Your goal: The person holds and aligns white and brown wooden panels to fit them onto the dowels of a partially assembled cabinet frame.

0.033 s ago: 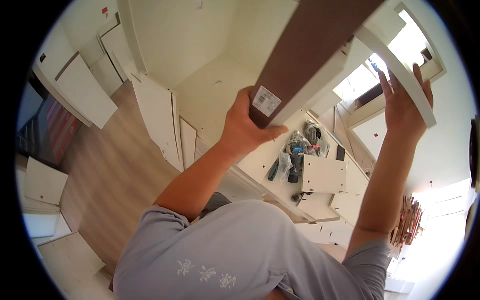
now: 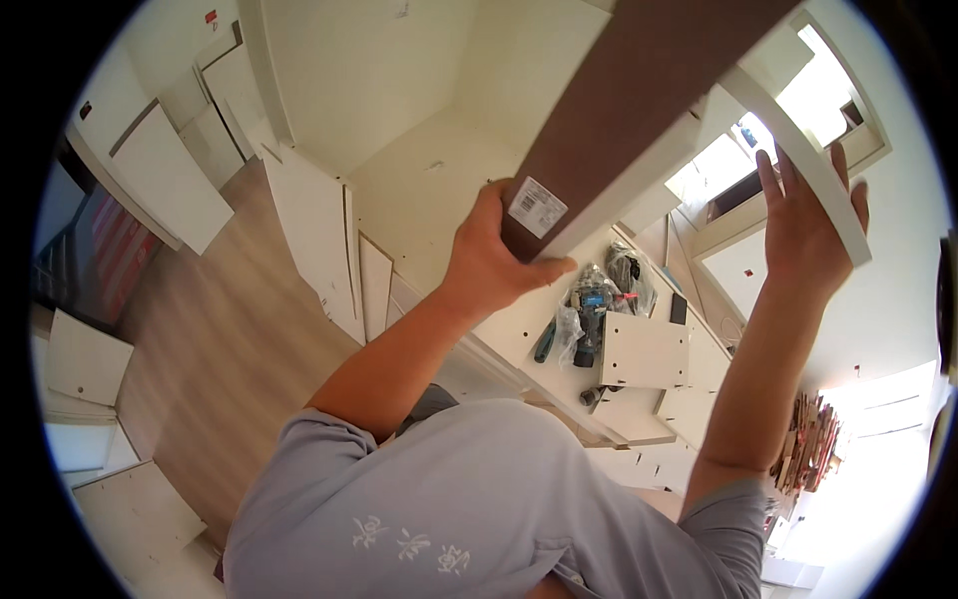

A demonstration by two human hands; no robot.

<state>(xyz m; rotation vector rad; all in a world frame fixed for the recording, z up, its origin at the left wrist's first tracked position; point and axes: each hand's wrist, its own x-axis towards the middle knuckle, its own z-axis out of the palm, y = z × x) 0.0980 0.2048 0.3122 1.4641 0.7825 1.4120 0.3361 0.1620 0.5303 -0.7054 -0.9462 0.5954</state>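
Note:
My left hand (image 2: 489, 250) is wrapped round the lower end of a long brown board (image 2: 619, 115), thumb along its underside. A white printed label (image 2: 538, 207) is stuck near that end. A white side face (image 2: 639, 180) runs along the board's right. My right hand (image 2: 806, 240) is raised against a narrow white panel (image 2: 813, 165), which crosses in front of its palm. Fingers show on both sides of this panel, pressed to it. How the panel joins the brown board is hidden. The board's far end runs out of the top of the view.
A blue-and-black power tool (image 2: 591, 309) in clear plastic lies on a white cabinet surface, beside a small drilled white board (image 2: 646, 351). White panels (image 2: 175, 180) stand at the left above the wooden floor (image 2: 230, 329). A stack of thin pieces (image 2: 806, 444) stands at the right.
The brown board and my left hand have shifted very slightly to the right. My right hand has dropped a little along the white panel. Both hands keep their hold.

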